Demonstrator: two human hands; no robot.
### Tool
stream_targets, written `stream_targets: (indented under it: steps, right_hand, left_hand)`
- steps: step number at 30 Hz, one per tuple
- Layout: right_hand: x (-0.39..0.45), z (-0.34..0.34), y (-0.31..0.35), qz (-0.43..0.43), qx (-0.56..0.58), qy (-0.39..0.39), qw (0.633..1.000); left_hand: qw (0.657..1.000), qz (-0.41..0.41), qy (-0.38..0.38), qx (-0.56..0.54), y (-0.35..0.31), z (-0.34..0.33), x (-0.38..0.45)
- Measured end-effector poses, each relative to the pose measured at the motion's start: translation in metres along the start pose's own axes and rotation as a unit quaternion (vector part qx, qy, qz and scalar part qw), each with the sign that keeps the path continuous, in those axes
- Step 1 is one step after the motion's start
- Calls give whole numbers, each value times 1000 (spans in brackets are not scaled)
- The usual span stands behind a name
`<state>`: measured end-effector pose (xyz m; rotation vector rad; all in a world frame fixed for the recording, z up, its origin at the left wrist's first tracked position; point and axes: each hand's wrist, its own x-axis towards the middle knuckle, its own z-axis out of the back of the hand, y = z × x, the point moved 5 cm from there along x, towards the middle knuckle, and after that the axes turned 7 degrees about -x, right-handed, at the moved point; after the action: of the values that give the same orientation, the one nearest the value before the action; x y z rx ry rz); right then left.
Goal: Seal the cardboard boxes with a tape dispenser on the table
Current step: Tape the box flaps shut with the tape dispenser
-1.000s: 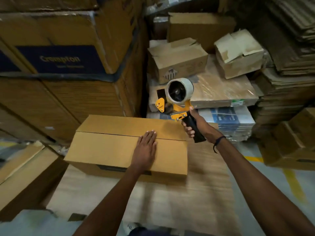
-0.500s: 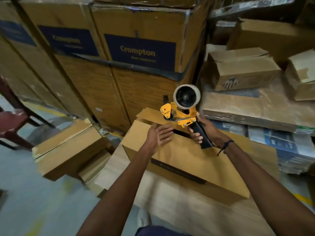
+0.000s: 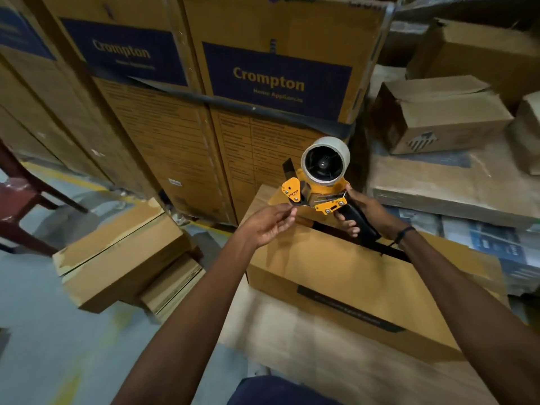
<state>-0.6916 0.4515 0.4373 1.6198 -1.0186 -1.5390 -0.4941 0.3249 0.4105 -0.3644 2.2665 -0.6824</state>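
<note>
A brown cardboard box (image 3: 344, 276) lies on a cardboard-covered surface in front of me, its top flaps apart along a dark gap. My right hand (image 3: 365, 209) grips the black handle of an orange tape dispenser (image 3: 318, 191) held above the box's far end, its white tape roll on top. My left hand (image 3: 271, 223) reaches up to the dispenser's front roller, fingertips pinched together right at the tape end; the tape itself is too thin to make out.
Tall Crompton cartons (image 3: 263, 83) stand close behind the box. Flat brown boxes (image 3: 122, 258) are stacked on the floor to the left, beside a dark red chair (image 3: 17, 197). Loose boxes (image 3: 438, 118) and wrapped stacks fill the right side.
My left hand lifted off the box top and rose to the dispenser's front. The view swung left, and the box flaps now show a gap.
</note>
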Motion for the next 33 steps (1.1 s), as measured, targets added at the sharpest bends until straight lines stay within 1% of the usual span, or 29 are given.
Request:
stream_targets:
  steps: [2, 4, 6, 8, 11, 13, 15, 18, 20, 22, 25, 29, 33]
  right_hand:
    - [3, 2, 6, 27, -21, -3, 999]
    - [3, 4, 14, 48, -78, -18, 996]
    - [2, 5, 20, 39, -140, -21, 989]
    - [1, 11, 22, 25, -184, -45, 982]
    - [2, 13, 7, -1, -213, -38, 976]
    - [1, 10, -2, -4, -205, -50, 978]
    - [0, 4, -5, 7, -211, -38, 977]
    - [-3, -6, -5, 28, -238, 15, 971]
    - [-7, -9, 2, 15, -262, 18, 965]
    - [-4, -7, 5, 16, -293, 8, 956]
    - [5, 0, -1, -6, -377, -41, 925]
    - [23, 2, -7, -16, -388, -75, 918]
    - [34, 1, -10, -33, -406, -93, 908]
  left_hand:
    - [998, -24, -27, 47, -2, 3, 3]
    - [992, -65, -55, 96, -6, 1, 3]
    - [977, -121, -82, 155, -12, -2, -1]
    - [943, -180, -115, 254, -20, -1, -5]
    - [880, -228, -164, 383, -25, 6, -11]
    - [848, -243, -194, 429, -24, 11, -14]
    - [827, -245, -216, 458, -23, 14, -16]
    - [814, -246, -230, 473, -23, 14, -17]
    - [802, -249, -242, 486, -27, 11, -18]
    - [788, -244, -255, 504, -35, 9, -18]
    - [788, -232, -247, 514, -44, 14, -13]
    - [788, -229, -226, 524, -46, 22, -4]
    - [789, -228, -215, 528, -46, 30, 7]
